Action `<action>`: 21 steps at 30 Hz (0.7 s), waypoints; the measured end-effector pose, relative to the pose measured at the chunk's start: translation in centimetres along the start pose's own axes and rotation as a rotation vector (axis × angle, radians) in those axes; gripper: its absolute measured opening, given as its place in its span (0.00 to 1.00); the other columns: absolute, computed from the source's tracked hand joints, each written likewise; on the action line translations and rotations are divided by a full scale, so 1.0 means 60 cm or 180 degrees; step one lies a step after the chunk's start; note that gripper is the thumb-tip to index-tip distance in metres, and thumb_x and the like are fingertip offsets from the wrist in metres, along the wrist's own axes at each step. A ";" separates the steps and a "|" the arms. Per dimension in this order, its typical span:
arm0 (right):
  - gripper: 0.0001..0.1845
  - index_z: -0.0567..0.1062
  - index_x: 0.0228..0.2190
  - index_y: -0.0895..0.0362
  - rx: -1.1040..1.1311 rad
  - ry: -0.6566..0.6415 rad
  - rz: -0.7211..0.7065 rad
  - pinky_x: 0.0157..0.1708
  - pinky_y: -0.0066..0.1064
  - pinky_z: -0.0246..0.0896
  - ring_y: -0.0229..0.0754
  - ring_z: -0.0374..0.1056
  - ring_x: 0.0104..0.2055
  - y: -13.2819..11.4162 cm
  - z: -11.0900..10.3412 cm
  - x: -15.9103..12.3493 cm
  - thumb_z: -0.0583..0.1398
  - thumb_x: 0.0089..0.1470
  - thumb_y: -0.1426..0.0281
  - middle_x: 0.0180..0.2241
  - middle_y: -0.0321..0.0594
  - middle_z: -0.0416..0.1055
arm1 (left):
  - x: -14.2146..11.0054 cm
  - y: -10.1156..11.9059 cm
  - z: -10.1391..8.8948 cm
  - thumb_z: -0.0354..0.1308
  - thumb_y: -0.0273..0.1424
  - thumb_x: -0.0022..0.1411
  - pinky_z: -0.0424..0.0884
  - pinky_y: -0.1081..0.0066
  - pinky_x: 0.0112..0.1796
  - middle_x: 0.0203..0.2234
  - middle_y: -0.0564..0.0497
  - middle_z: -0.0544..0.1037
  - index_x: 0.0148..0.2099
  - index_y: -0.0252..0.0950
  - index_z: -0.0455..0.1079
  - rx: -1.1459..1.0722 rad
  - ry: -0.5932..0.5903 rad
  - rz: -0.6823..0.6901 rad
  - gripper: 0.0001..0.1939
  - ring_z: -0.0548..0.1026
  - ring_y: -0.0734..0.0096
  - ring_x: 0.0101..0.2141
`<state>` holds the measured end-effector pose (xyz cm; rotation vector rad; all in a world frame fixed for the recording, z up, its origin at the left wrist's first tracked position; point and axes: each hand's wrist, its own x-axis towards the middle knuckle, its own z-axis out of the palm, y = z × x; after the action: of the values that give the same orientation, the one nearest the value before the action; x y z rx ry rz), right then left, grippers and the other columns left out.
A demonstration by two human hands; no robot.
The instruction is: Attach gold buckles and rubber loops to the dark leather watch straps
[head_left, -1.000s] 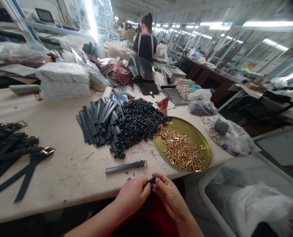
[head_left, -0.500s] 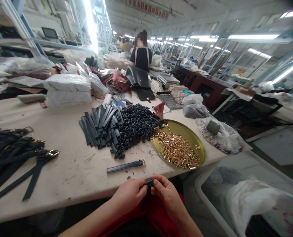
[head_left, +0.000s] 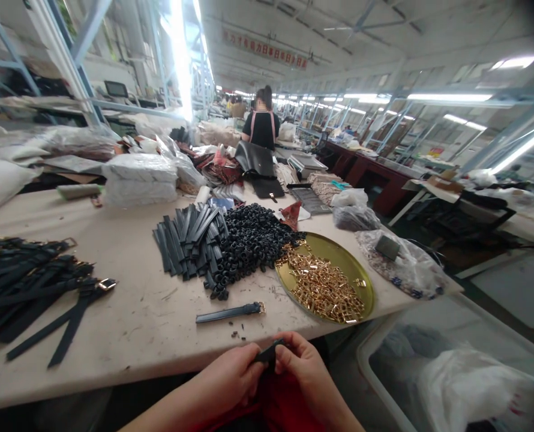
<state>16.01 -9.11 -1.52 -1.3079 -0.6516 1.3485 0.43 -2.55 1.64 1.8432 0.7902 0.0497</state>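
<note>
Down at the near edge of the tabletop [head_left: 127, 336], both hands meet over the person's lap. The left hand [head_left: 231, 384] and the right hand [head_left: 300, 369] pinch a small dark strap piece [head_left: 269, 353] between thumbs and fingertips, one hand at either end, so the piece lies crosswise between them, tilted up a little toward the right hand. How far it runs down into the palms I cannot tell.

Just beyond the hands, a finished strap with a gold buckle [head_left: 231, 312] lies flat on the tabletop, its long axis running left to right, buckle end to the right and slightly nearer the right hand. Further on sit a round brass tray [head_left: 361, 276] of gold buckles [head_left: 325, 291], a heap of black loops [head_left: 249, 240] and a stack of cut strap blanks [head_left: 188, 240]. Off to the left is a pile of assembled straps [head_left: 28, 288]. At the far end another person [head_left: 262, 123] stands at work.
</note>
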 end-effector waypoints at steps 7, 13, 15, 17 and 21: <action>0.22 0.70 0.29 0.60 0.0124 -0.0149 0.0038 0.21 0.24 0.51 0.30 0.57 0.17 0.011 0.031 0.029 0.67 0.34 0.59 0.14 0.29 0.64 | -0.001 -0.019 -0.021 0.40 0.36 0.61 0.58 0.78 0.21 0.20 0.55 0.65 0.37 0.34 0.64 -0.0654 -0.0023 -0.0013 0.15 0.61 0.77 0.20; 0.23 0.71 0.29 0.59 0.0105 -0.0152 0.0005 0.23 0.26 0.53 0.31 0.58 0.18 0.024 0.052 0.063 0.65 0.34 0.56 0.17 0.31 0.64 | 0.037 -0.043 -0.021 0.37 0.39 0.62 0.62 0.74 0.29 0.22 0.54 0.68 0.60 0.33 0.44 -0.0754 0.0578 0.0063 0.26 0.65 0.72 0.25; 0.22 0.71 0.29 0.59 0.0102 -0.0411 0.0041 0.22 0.26 0.52 0.31 0.57 0.18 0.019 0.050 0.074 0.64 0.36 0.54 0.16 0.30 0.62 | 0.053 -0.050 -0.030 0.37 0.41 0.62 0.63 0.73 0.33 0.27 0.51 0.71 0.59 0.35 0.48 -0.0617 0.0591 0.0209 0.26 0.68 0.70 0.29; 0.22 0.71 0.30 0.59 -0.0147 -0.0597 -0.0077 0.23 0.26 0.52 0.31 0.57 0.19 -0.001 0.039 0.091 0.62 0.39 0.54 0.18 0.31 0.62 | 0.068 -0.058 -0.045 0.40 0.44 0.60 0.62 0.72 0.35 0.29 0.50 0.71 0.51 0.36 0.60 -0.0562 0.0600 0.0252 0.23 0.68 0.68 0.32; 0.19 0.70 0.34 0.57 -0.1472 0.0143 -0.0712 0.26 0.28 0.57 0.35 0.61 0.24 -0.077 -0.011 0.168 0.56 0.47 0.55 0.24 0.36 0.66 | 0.088 -0.075 -0.074 0.43 0.52 0.55 0.58 0.77 0.23 0.19 0.56 0.62 0.29 0.36 0.61 -0.1373 0.0799 -0.0201 0.23 0.60 0.76 0.21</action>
<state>20.15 1.15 -0.75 -1.5684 -1.0893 1.0155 0.60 4.86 -2.00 1.4169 0.9291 0.3882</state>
